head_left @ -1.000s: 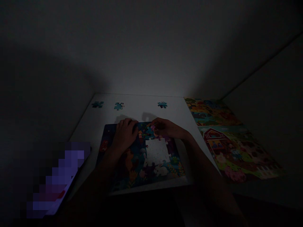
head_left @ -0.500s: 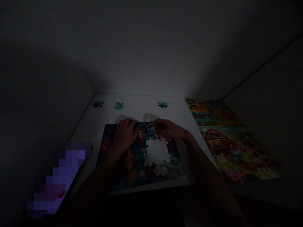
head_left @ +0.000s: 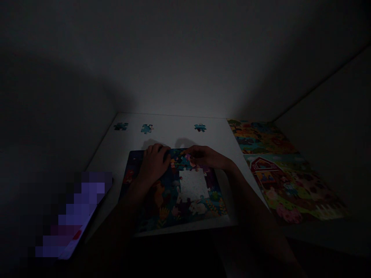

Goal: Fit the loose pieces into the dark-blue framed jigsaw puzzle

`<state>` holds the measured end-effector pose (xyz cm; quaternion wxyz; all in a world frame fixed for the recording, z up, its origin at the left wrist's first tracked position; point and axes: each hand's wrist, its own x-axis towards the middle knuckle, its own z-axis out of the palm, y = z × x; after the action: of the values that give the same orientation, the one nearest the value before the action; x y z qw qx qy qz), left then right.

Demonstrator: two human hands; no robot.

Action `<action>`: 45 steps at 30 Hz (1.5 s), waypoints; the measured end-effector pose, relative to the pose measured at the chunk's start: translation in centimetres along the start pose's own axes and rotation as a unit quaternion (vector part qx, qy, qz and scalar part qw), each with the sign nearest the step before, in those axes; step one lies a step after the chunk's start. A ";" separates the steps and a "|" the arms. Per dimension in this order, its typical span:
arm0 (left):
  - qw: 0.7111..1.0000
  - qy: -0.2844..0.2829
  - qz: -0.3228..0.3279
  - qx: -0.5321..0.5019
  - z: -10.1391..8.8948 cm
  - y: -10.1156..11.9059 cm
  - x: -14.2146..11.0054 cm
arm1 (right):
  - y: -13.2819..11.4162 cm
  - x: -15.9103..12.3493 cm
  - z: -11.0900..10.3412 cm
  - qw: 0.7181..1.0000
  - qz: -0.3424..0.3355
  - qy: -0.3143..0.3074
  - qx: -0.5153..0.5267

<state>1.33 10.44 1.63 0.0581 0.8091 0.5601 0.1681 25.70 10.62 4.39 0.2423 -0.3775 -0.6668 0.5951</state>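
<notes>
A jigsaw puzzle (head_left: 162, 193) with a dark, colourful animal picture lies on the white table, with a white gap right of its middle. My left hand (head_left: 155, 162) rests on its upper left part, open, fingers stretched toward the far edge. At the upper right part of the puzzle is my right hand (head_left: 204, 156), its fingers bent and drawn together down at the picture. What is between those fingertips is hidden and too dark to make out. Beyond the hands lie three loose pieces: a left puzzle piece (head_left: 121, 126), a middle puzzle piece (head_left: 147, 128) and a right puzzle piece (head_left: 200, 127).
On the right lie a farm picture (head_left: 290, 189) with a red barn and, behind it, another animal picture (head_left: 257, 137). A lit, blurred-out screen (head_left: 84, 216) stands at the lower left. A wall (head_left: 174, 77) rises behind the white table (head_left: 174, 133). The light is dim.
Both hands keep nearly the same places on the puzzle. The whole view has shifted very slightly. The loose pieces lie where they were.
</notes>
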 end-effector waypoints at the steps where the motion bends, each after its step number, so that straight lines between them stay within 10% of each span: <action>1: 1.000 -0.003 -0.001 -0.001 0.0 0.0 0.0 | 0.0 0.0 0.0 1.000 0.000 0.000 -0.004; 20: 1.000 -0.010 -0.014 -0.015 -0.4 0.2 -0.1 | 0.3 0.3 -0.7 0.995 0.005 0.101 -0.017; 30: 0.999 -0.019 -0.029 -0.041 -0.6 0.4 -0.5 | 3.9 -0.3 -5.0 0.913 0.049 0.376 -0.153; 45: 0.998 0.015 -0.021 -0.062 -0.1 0.1 -0.8 | 5.6 -0.7 -6.1 0.831 0.101 0.419 -0.351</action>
<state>1.17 9.64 1.62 0.1034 0.7892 0.5666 0.2132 32.03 13.79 0.03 0.2881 -0.7153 -0.6238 0.1271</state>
